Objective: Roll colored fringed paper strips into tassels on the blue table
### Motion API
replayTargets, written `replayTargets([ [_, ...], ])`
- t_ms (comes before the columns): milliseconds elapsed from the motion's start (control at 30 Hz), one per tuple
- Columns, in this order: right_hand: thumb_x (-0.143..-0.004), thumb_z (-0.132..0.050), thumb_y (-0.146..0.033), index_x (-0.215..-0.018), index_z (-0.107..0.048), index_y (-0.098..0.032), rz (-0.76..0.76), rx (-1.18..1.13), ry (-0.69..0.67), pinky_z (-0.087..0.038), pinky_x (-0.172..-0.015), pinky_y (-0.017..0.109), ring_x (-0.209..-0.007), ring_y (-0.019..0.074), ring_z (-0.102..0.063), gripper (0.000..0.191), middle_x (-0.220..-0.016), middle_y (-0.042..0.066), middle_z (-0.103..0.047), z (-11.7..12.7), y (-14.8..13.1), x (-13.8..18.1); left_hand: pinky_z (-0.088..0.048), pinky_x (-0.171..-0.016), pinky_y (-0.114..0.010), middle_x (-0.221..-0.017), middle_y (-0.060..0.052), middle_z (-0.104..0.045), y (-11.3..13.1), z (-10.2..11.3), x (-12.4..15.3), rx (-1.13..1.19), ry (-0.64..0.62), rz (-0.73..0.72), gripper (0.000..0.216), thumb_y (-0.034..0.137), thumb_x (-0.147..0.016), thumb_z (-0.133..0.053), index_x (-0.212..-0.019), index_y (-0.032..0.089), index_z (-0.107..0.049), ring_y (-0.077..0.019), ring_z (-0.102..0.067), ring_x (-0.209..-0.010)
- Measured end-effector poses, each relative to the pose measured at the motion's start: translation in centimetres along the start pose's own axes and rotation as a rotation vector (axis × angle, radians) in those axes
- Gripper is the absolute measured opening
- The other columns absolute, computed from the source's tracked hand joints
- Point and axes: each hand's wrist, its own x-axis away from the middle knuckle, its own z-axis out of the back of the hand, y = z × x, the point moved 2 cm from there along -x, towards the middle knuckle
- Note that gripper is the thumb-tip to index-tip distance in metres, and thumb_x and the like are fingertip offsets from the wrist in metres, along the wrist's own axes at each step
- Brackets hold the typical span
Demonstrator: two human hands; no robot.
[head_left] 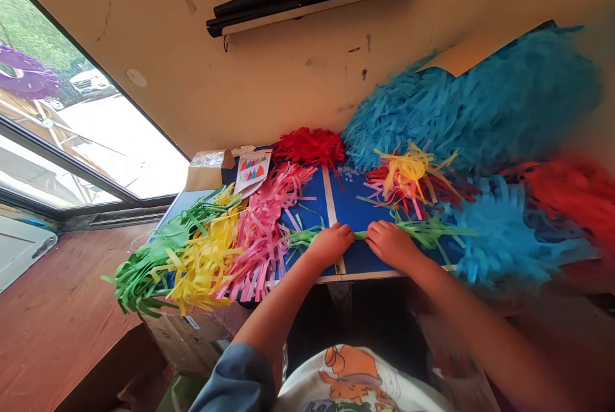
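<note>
A green tissue-paper tassel point(360, 236) lies stretched crosswise near the front edge of the blue table point(358, 207), its cut fringes spreading out at both ends. My left hand point(334, 244) is closed on it left of the middle, fingers curled over the paper. Just to the right, my right hand point(390, 244) grips the same tassel, with a short twisted green stretch showing between the two hands. What lies under my fingers is hidden. Beyond my right hand sits a pile of yellow, red and pink tassels point(408, 172).
Green point(168, 245), yellow point(209, 252) and pink tassels point(266, 226) overhang the table's left side. Red tassels point(310, 146) and a large blue heap point(461, 104) lie along the wall. More blue tassels point(504, 229) are at right. A printed card point(253, 170) stands back left.
</note>
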Motion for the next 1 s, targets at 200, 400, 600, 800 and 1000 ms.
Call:
replayTargets([
  [200, -0.086, -0.045, -0.025, -0.082, -0.061, -0.020, -0.128, -0.117, -0.085, -0.033, -0.076, 0.029, -0.087, 0.0179, -0.049, 0.017, -0.092, 0.004, -0.058, 0.0, 2.4, 0.4, -0.046, -0.076, -0.026, -0.098, -0.005, -0.058, -0.3, -0.3, 0.9, 0.086, 0.026, 0.036, 0.023, 0.022, -0.093, -0.035, -0.095, 0.017, -0.058, -0.0169, -0.053, -0.091],
  [400, -0.086, -0.043, -0.030, -0.083, -0.061, -0.023, -0.253, -0.161, -0.191, -0.034, -0.080, 0.035, -0.093, 0.0214, -0.047, 0.020, -0.094, 0.004, -0.057, 0.0, 2.8, -0.3, -0.044, -0.083, -0.029, -0.097, -0.006, -0.058, -0.8, -0.1, 0.8, 0.147, 0.065, 0.214, 0.030, 0.029, -0.093, -0.034, -0.092, 0.015, -0.061, -0.0167, -0.053, -0.088],
  [600, -0.085, -0.039, -0.032, -0.083, -0.060, -0.024, -0.365, -0.160, -0.320, -0.034, -0.081, 0.038, -0.096, 0.0232, -0.047, 0.022, -0.096, 0.005, -0.056, 0.2, 3.0, -1.3, -0.043, -0.079, -0.034, -0.098, -0.007, -0.055, -0.7, -0.2, 0.9, 0.144, 0.073, 0.328, 0.028, 0.031, -0.091, -0.037, -0.090, 0.016, -0.061, -0.0210, -0.051, -0.092],
  [800, -0.085, -0.036, -0.031, -0.081, -0.060, -0.023, -0.411, -0.150, -0.403, -0.035, -0.080, 0.040, -0.097, 0.0251, -0.047, 0.026, -0.097, 0.006, -0.054, 0.9, 2.8, -2.0, -0.042, -0.078, -0.037, -0.099, -0.009, -0.052, 0.3, -0.3, 0.6, 0.103, 0.037, 0.345, 0.023, 0.026, -0.091, -0.037, -0.092, 0.016, -0.058, -0.0232, -0.049, -0.094],
  [1000, -0.081, -0.037, -0.028, -0.079, -0.062, -0.021, -0.428, -0.142, -0.444, -0.037, -0.076, 0.042, -0.096, 0.0273, -0.049, 0.026, -0.096, 0.009, -0.054, 1.0, 2.7, -2.7, -0.044, -0.075, -0.036, -0.099, -0.010, -0.052, 0.3, -0.3, 0.3, 0.061, -0.006, 0.323, 0.022, 0.023, -0.090, -0.038, -0.094, 0.015, -0.058, -0.0237, -0.049, -0.092],
])
